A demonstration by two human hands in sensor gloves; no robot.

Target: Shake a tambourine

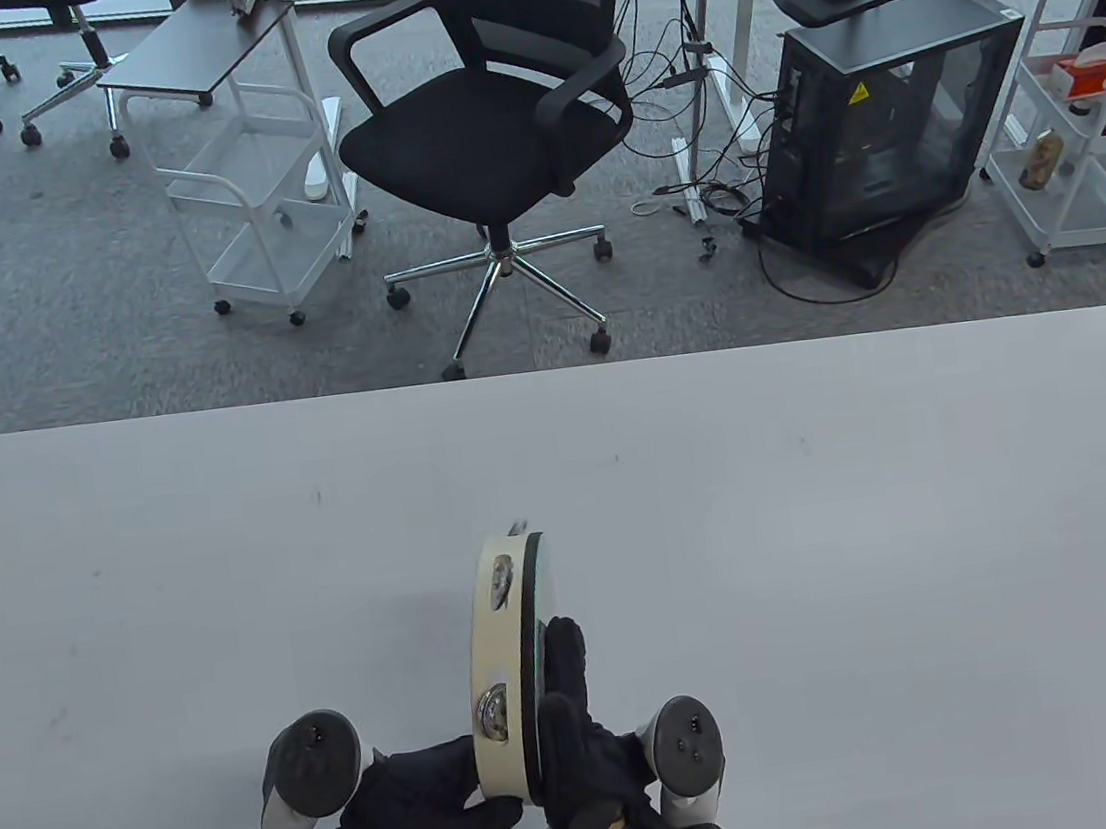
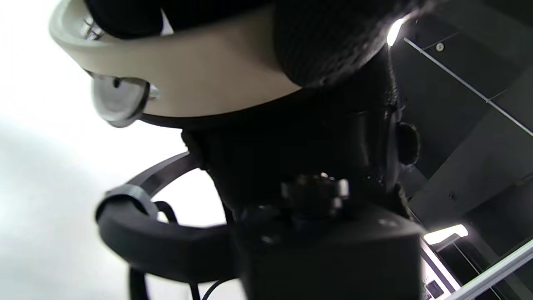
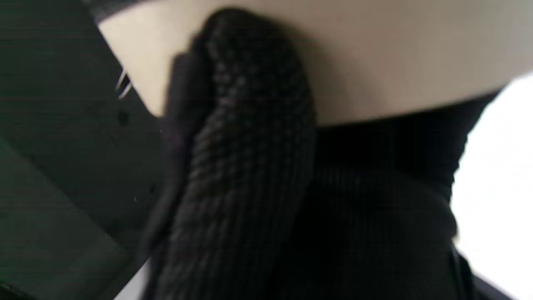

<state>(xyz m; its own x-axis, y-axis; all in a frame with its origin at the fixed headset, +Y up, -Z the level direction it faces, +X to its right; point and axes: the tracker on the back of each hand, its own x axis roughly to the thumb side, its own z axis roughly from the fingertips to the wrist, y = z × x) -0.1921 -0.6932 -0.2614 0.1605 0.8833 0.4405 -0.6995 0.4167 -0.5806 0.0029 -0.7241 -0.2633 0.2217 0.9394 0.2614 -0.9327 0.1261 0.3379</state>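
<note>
Tambourine (image 1: 494, 658): cream frame, dark edge band, silver jingles (image 1: 494, 712), pale greenish head; the left wrist view shows the same cream rim with one shiny silver disc (image 2: 118, 100). Both gloves are black knit, left hand (image 1: 426, 818) and right hand (image 1: 578, 744), each with a grey-and-white tracker on the back; the right wrist view shows ribbed black fabric over the cream frame (image 3: 374, 58). Table (image 1: 828, 522) is plain pale grey with a few faint dark scuffs, floor carpet (image 1: 45, 295) is mottled grey, office chair (image 1: 488, 130) is black with chrome legs, carts (image 1: 267, 218) are white.
</note>
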